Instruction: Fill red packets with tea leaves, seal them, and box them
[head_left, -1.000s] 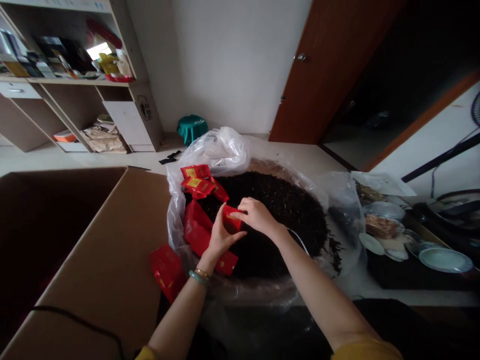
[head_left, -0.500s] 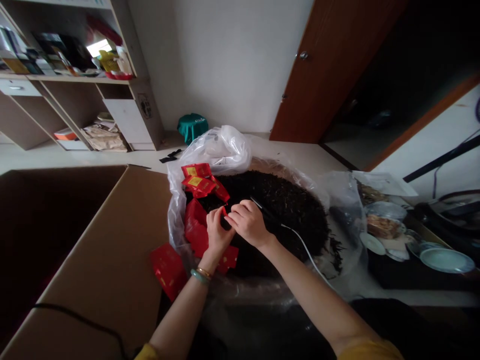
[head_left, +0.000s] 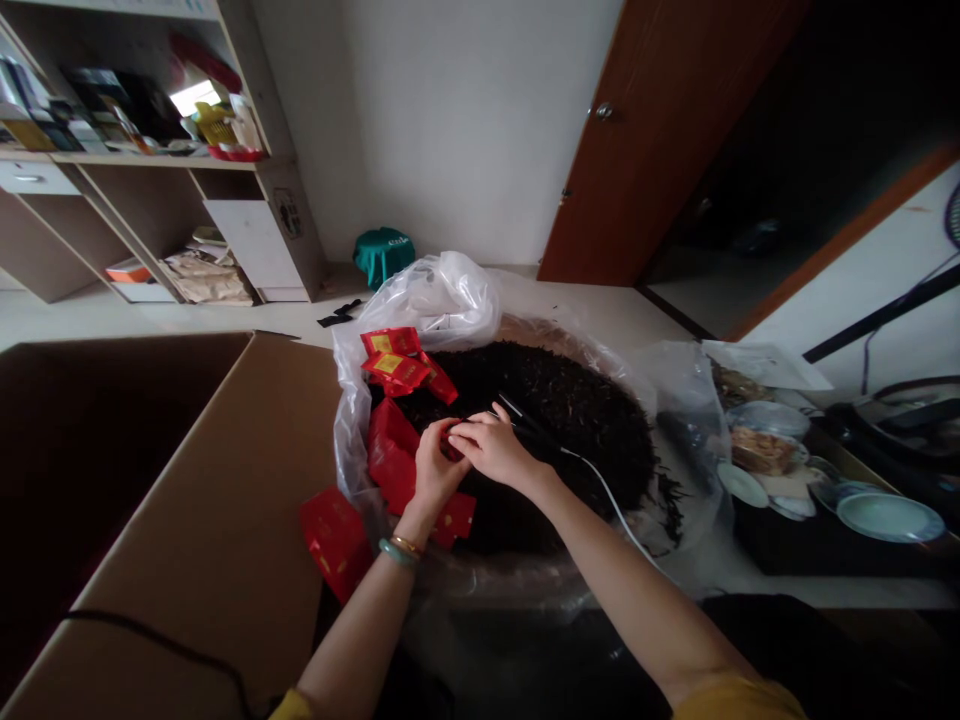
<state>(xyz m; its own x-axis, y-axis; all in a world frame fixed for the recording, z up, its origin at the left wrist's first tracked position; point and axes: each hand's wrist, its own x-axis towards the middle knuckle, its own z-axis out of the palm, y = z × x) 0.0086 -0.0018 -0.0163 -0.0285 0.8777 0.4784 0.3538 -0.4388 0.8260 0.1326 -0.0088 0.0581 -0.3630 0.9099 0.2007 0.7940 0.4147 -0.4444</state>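
Note:
A large clear plastic bag lies open around a heap of dark loose tea leaves. Over its left side my left hand and my right hand meet, both pinching one small red packet, mostly hidden between the fingers. More red packets lie at the heap's far left, and a stack of them sits just left of my left hand. Another red packet hangs over the bag's edge. A white cable with a dark end runs over the tea beside my right wrist.
An open cardboard box fills the left foreground. Plates and bowls crowd a dark tray at right. A shelf unit stands at back left, a green stool by the wall, and a brown door behind.
The red packet, held wide and visible a second ago, is now folded small between both hands. My right hand moved slightly left. The cable's dark end has come into view.

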